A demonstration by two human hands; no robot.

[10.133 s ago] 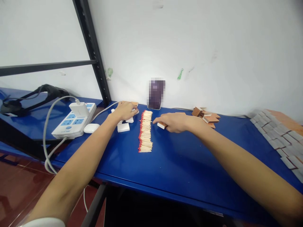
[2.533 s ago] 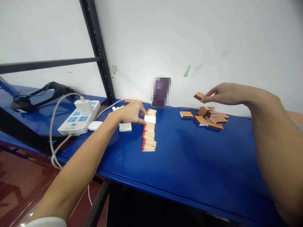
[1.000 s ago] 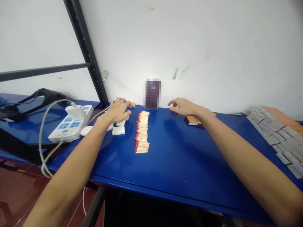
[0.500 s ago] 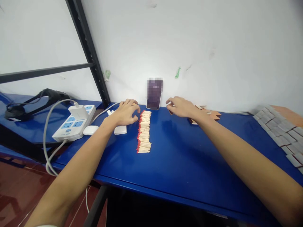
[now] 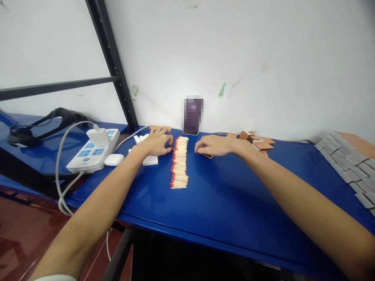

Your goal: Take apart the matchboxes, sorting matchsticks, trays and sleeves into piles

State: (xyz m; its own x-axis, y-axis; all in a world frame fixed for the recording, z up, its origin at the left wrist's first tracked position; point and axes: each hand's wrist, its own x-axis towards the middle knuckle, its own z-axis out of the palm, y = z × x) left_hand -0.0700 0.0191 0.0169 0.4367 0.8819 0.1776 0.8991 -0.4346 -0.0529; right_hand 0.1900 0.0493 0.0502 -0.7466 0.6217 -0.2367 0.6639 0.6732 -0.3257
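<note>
Many matches [image 5: 180, 164] with red heads lie side by side in a long column on the blue table, heads to the left. Just left of the column's far part is my left hand [image 5: 158, 142], its thumb and fingers apart and bent near the red heads, holding nothing that I can see. To the right of the matches, my right hand [image 5: 216, 145] is closed over a small brown cardboard matchbox [image 5: 208, 156]. Only a lower edge of this box shows; the palm and fingers hide the remainder.
Brown cardboard boxes [image 5: 258, 141] lie loosely by the wall. Stacked grey-sided boxes [image 5: 345, 160] stand at the right. A phone [image 5: 191, 117] leans on the wall. White boxes [image 5: 150, 160], an earbud case [image 5: 114, 159] and a power strip [image 5: 93, 152] are at the left.
My right hand has moved left and towards me, bringing the matchbox nearer the matches and uncovering more brown boxes. My left hand has stayed nearly in place.
</note>
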